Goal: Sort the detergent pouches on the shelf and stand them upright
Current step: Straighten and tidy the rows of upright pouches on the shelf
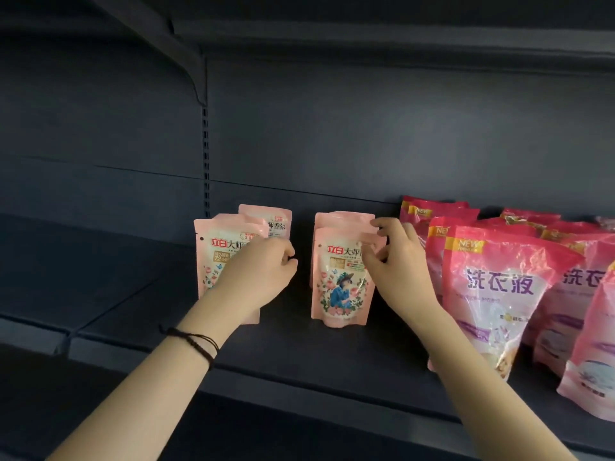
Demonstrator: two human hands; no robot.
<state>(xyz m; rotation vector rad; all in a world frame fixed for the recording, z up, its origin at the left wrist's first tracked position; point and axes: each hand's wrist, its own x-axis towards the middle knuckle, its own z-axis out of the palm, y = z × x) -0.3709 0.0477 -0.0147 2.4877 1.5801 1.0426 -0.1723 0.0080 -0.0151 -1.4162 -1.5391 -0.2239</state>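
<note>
Apparently the step: squaring up two rows of small pale pink pouches, which already stood upright at 12 o'clock on the shelf (299, 354).
Left hand (263, 274): fingers curled round the right edge of the left pouch (213, 261).
Right hand (396, 261): fingers pinched the top corner of the middle pouch (339, 287).
Next move: probably a gentle nudge back, keeping the bases flat.
Writing: small pouches read 立白 and 大师香氛; big pouches (499, 294) at 3 o'clock read NEW and 洗衣液.

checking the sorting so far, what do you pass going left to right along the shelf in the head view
left pale pink pouches → left hand → middle pale pink pouches → right hand → large dark pink pouches
</note>
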